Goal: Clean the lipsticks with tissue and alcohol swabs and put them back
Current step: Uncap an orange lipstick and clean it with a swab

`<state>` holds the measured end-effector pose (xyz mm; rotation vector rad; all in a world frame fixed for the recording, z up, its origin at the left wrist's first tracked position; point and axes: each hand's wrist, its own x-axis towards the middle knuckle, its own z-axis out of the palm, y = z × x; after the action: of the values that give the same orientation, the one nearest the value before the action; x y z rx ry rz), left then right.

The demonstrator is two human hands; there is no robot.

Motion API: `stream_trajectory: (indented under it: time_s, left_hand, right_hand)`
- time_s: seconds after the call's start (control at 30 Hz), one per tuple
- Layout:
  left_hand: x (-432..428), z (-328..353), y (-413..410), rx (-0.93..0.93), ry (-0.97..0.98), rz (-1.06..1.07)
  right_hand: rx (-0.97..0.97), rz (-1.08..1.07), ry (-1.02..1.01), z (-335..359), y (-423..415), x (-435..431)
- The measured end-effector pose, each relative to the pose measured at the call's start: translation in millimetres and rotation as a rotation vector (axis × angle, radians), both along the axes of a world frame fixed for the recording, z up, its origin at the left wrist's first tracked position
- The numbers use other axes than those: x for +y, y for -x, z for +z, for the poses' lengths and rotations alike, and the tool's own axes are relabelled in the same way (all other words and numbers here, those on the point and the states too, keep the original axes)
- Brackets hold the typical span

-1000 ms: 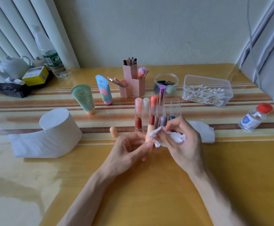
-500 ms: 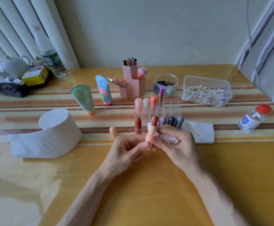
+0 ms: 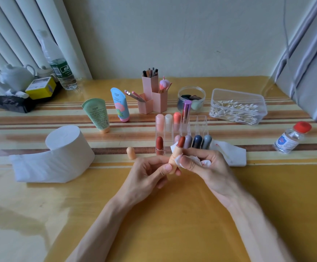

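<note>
A white tissue roll [image 3: 67, 146] lies on the desk [image 3: 172, 214] at the left, its loose end trailing out. Right of it a peach cap [image 3: 131, 153] stands alone. The left hand [image 3: 148, 176] pinches the base of an open lipstick [image 3: 173, 159] between thumb and curled fingers [image 3: 168, 167], held upright above the desk – red bullet exposed. The right hand [image 3: 208, 167] curls its fingers round a crumpled tissue [image 3: 196, 160], stained red, pressed against the tube's side. Just behind stands the clear organiser [image 3: 184, 127] with more lipsticks; farther right, a swab box [image 3: 237, 106] – then an alcohol bottle [image 3: 291, 138]
</note>
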<state>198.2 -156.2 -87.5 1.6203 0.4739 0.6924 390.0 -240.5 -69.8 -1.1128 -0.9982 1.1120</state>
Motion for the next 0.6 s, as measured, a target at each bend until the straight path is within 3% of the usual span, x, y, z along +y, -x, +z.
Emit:
stream_trajectory:
  time_s: [0.2, 0.33, 0.6]
  left_hand:
    - [3.4, -3.3, 1.5, 0.010, 0.026, -0.075]
    - [3.5, -3.1, 0.6, -0.027, 0.062, -0.101]
    - [0.0, -2.8, -2.1, 0.011, 0.101, 0.181]
  right_hand:
    - [-0.155, 0.079, -0.087, -1.1, 4.3, 1.4]
    - [-0.151, 0.075, -0.120, -2.8, 7.3, 3.3]
    - [-0.298, -0.056, -0.188, -8.7, 16.3, 7.0]
